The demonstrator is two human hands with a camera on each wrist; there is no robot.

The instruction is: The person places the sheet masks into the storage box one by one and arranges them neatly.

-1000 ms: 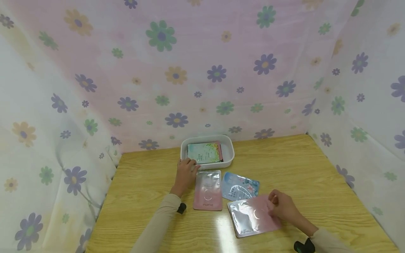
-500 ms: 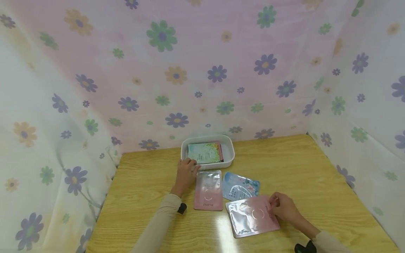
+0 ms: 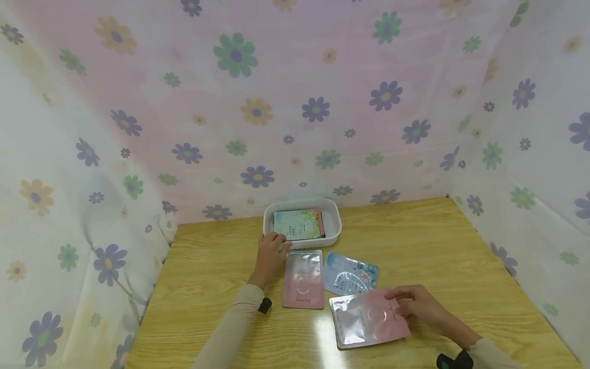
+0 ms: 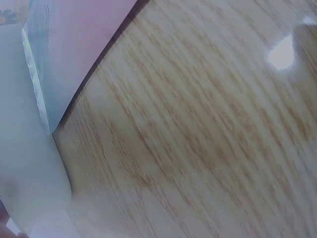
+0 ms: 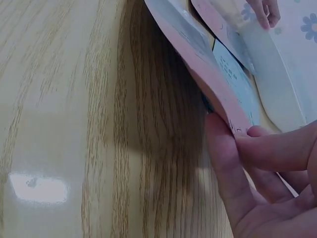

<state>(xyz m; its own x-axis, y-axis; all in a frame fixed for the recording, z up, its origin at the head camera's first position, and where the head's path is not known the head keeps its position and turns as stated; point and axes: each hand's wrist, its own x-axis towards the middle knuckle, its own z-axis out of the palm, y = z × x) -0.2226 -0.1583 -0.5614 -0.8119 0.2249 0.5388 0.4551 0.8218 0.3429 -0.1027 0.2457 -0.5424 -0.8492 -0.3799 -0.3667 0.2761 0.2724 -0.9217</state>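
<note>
My right hand point(image 3: 424, 310) pinches the right end of a pink and silver face mask packet point(image 3: 364, 319) between thumb and fingers. In the right wrist view, that packet point(image 5: 208, 74) is tilted up off the wooden table, thumb on one side and fingers on the other. My left hand point(image 3: 269, 256) grips the near left rim of a white plastic tray point(image 3: 335, 225). Inside the tray lies a green face mask packet point(image 3: 297, 224) over a pink one. Another pink and silver packet point(image 3: 302, 282) lies flat in front of the tray, beside a blue floral packet point(image 3: 348, 274).
The wooden table point(image 3: 212, 297) reaches a flowered cloth backdrop point(image 3: 286, 102) just behind the tray. Similar cloth hangs at the left and right. The held packet partly overlaps the blue one's near edge in the head view.
The right hand has shifted its hold on the pink and silver packet, moving slightly right and toward me. The packet has slid a little toward me. The left hand stays on the tray.
</note>
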